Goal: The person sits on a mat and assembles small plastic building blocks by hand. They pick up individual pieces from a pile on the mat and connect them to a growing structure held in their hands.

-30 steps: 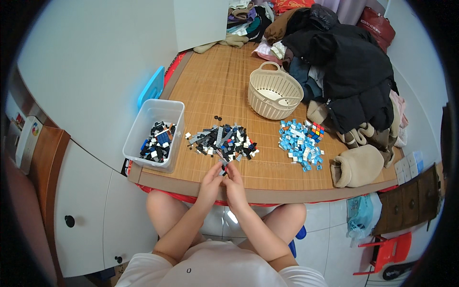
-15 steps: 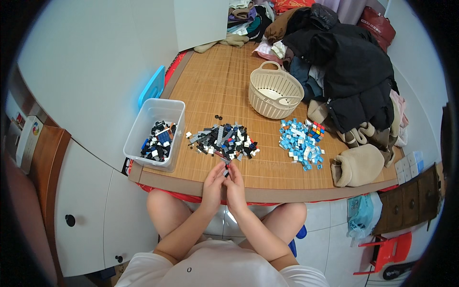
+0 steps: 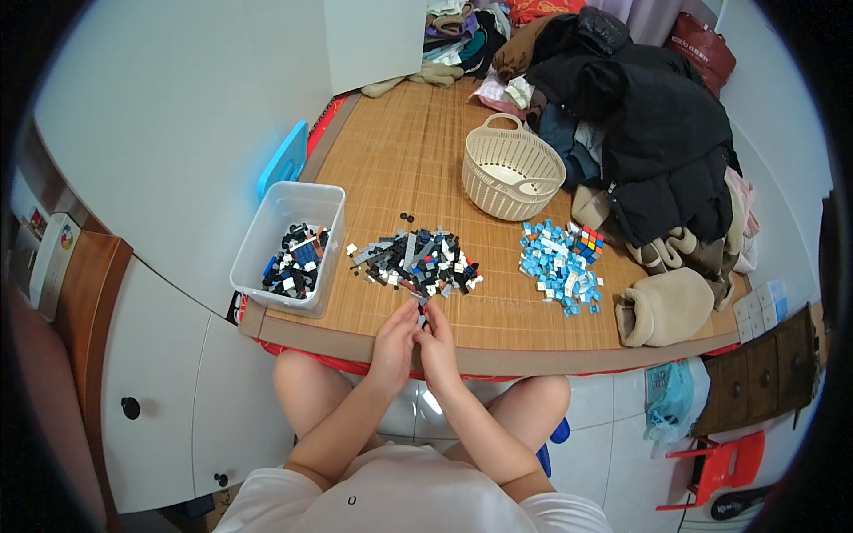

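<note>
My left hand [image 3: 396, 342] and my right hand [image 3: 437, 342] meet at the near edge of the bamboo-matted table [image 3: 391, 169], fingertips pinched together on a small dark building brick [image 3: 421, 310]. Just beyond them lies a pile of grey, black and white bricks [image 3: 418, 259]. To its right sits a pile of light blue bricks [image 3: 557, 265] with a colourful puzzle cube [image 3: 588, 242] at its far side. A clear plastic bin [image 3: 289, 244] with several dark and blue bricks stands at the left.
A cream basket [image 3: 513, 169] stands behind the piles. Dark jackets and clothes [image 3: 649, 133] heap up at the back right, with a beige slipper [image 3: 662, 306] in front. A blue lid [image 3: 284, 160] leans at the left edge. A red stool [image 3: 724, 466] stands on the floor.
Both hands stay together at the table's near edge. The fingers shift slightly around the small brick; nothing else has moved.
</note>
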`<state>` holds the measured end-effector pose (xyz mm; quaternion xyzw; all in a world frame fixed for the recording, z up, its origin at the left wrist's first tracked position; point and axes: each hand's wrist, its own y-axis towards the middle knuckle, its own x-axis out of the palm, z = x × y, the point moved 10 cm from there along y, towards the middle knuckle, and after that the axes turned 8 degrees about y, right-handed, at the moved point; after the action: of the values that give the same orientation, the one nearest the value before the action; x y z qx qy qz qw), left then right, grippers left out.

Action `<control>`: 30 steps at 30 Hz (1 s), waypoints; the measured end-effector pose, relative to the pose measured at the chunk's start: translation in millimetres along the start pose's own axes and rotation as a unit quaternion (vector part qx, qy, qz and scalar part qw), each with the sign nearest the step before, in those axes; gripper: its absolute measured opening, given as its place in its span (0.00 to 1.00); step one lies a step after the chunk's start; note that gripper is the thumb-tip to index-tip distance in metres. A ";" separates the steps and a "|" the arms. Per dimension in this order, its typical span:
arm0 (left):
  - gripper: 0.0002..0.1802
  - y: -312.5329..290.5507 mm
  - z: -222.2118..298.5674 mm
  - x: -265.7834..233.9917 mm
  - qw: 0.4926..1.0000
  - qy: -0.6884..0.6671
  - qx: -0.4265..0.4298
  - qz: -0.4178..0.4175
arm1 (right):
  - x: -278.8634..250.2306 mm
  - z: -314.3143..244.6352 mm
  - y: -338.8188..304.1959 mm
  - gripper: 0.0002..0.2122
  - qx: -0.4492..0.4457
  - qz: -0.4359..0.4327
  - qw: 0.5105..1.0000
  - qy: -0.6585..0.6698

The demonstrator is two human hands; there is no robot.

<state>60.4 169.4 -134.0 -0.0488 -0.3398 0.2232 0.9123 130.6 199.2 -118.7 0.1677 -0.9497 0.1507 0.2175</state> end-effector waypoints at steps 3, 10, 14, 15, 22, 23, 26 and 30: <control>0.25 -3.6 0.7 2.8 1.000 -0.005 0.009 0.008 | -2.3 -0.4 -1.9 0.25 -0.003 0.009 1.000 0.018; 0.24 -14.0 -3.6 13.8 0.999 -0.035 0.012 0.030 | -3.9 -3.7 -10.6 0.23 -0.024 0.025 0.994 0.100; 0.24 -14.7 -4.6 14.8 0.999 -0.047 0.014 0.024 | -5.9 -4.7 -10.9 0.23 -0.041 0.018 0.991 0.128; 0.24 -15.7 -3.3 16.4 0.998 -0.050 0.017 0.023 | -5.6 -5.5 -11.6 0.23 -0.042 0.017 0.990 0.132; 0.24 -19.1 11.2 19.5 0.996 -0.075 0.052 0.000 | 5.2 -18.3 -18.3 0.23 -0.049 0.004 0.987 0.155; 0.24 -20.1 14.5 19.5 0.996 -0.074 0.058 0.000 | 7.5 -20.0 -19.5 0.23 -0.049 0.004 0.986 0.157; 0.24 -25.3 29.6 22.8 0.995 -0.068 0.075 0.000 | 15.6 -29.0 -22.3 0.23 -0.069 -0.009 0.986 0.151; 0.23 -39.5 59.2 26.8 0.993 -0.058 0.098 0.006 | 39.1 -43.5 -29.3 0.23 -0.089 -0.049 0.986 0.133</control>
<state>55.1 142.1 -63.2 0.0523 -0.3684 0.2630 0.8902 124.4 178.6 -56.9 0.1723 -0.9127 0.0760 0.3626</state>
